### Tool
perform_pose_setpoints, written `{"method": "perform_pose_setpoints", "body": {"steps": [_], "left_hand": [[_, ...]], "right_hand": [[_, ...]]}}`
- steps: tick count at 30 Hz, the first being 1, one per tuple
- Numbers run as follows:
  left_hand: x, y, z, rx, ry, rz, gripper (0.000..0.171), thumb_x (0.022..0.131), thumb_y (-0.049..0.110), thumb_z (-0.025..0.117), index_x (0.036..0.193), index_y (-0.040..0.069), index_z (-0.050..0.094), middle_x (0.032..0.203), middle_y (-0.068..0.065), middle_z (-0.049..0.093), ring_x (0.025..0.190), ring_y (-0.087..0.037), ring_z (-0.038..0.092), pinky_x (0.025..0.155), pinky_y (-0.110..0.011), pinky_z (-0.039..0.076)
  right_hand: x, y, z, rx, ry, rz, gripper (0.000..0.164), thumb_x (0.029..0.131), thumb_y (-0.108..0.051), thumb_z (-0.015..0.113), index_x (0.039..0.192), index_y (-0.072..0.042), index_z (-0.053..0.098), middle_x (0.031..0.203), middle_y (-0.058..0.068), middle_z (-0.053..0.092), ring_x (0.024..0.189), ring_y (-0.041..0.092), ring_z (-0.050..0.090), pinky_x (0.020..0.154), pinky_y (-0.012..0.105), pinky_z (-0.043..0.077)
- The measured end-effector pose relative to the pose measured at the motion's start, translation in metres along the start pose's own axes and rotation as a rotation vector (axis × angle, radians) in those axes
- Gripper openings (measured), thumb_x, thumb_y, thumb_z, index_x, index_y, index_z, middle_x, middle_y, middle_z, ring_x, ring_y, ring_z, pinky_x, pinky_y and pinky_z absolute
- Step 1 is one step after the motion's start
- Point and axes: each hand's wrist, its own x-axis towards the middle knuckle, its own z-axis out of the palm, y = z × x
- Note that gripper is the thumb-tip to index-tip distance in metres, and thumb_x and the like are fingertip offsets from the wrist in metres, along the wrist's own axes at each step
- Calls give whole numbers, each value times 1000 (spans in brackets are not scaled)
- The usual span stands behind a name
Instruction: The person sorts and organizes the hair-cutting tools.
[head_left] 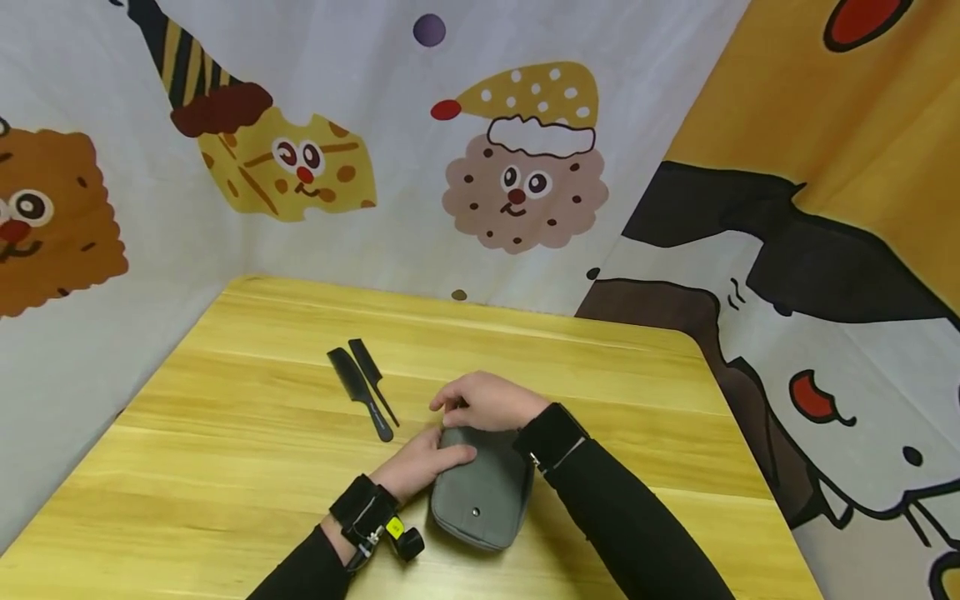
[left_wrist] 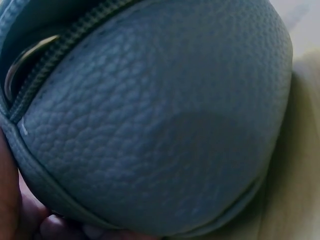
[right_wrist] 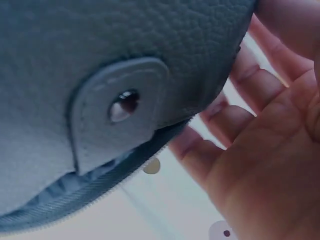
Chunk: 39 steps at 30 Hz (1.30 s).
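A grey pebbled pouch [head_left: 483, 487] lies on the wooden table, its zip partly undone. My left hand [head_left: 422, 461] grips its left side, thumb on top; in the left wrist view, fingertips [left_wrist: 55, 227] show along its lower edge. At the far end of the pouch is my right hand [head_left: 495, 402]. In the right wrist view its thumb and bent fingers [right_wrist: 257, 90] meet the pouch's edge beside a tab with a metal snap [right_wrist: 123, 106]. Whether they hold a zip pull is hidden. Through the opening, the left wrist view shows a curved metal piece [left_wrist: 30, 57].
A wide black comb [head_left: 350, 375] and a slim tail comb [head_left: 367, 360] lie side by side, left of and beyond the pouch. The wooden table [head_left: 247, 467] ends at cartoon-printed cloth [head_left: 405, 258] behind and at both sides.
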Motion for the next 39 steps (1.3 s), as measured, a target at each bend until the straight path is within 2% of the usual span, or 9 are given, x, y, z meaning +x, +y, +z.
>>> {"method": "perform_pose_setpoints", "body": {"steps": [7,11,15,18,23,28,32,36,39], "left_hand": [[-1,1,0,40,38,-1,67,106,37,63,161,5,42,127,-6,77,115,-13,72,99,-27,57],[-2,1,0,17,24,-13,64,106,37,63,157,2,45,126,-9,77,113,-17,75,97,-28,60],[-2,1,1,8,28,-26,64,105,38,63,152,-2,46,119,-10,78,104,-19,78,90,-28,62],[-3,1,2,5,38,-32,63,105,38,63,150,-3,47,116,-10,79,100,-17,78,88,-28,63],[-2,1,6,13,75,-34,60,104,39,63,146,-2,51,116,-9,79,101,-16,77,90,-28,61],[-3,0,11,39,159,-33,60,102,41,63,145,0,54,118,-8,78,104,-15,75,93,-29,59],[-4,1,13,10,174,-27,56,101,38,64,142,0,55,115,-9,79,100,-17,77,90,-29,60],[-4,2,12,-13,178,-9,47,102,33,64,132,-1,60,107,-9,80,92,-18,78,84,-30,63],[-2,3,11,-20,189,3,42,102,32,64,128,-1,63,104,-9,79,90,-18,78,82,-30,63]], "right_hand": [[-4,-2,-2,-58,-13,-43,28,105,-19,71,133,-16,76,118,-5,76,104,6,68,90,24,59],[-11,-1,-4,-87,8,-56,30,102,-13,73,132,-16,76,117,-4,75,106,10,69,89,24,59],[-10,-1,-3,-129,110,-66,24,103,-9,71,125,-13,80,117,1,77,110,18,73,90,28,61],[-5,-4,0,-216,192,-51,18,105,-14,70,118,-12,82,113,4,79,107,21,75,89,32,63],[-1,-10,8,-425,325,11,12,105,-19,71,101,-11,80,91,5,77,82,18,73,72,31,61],[2,-13,12,-589,431,93,18,105,-20,71,92,-7,71,74,7,67,64,20,67,55,31,56],[3,-5,13,-535,470,241,21,105,-22,71,92,-5,70,71,8,65,59,23,66,50,35,56],[1,7,10,-368,484,385,19,105,-21,71,94,-4,70,71,9,62,60,24,63,51,35,52],[-1,13,7,-270,486,433,19,106,-21,70,95,-5,71,73,8,63,61,22,61,53,33,48]]}}
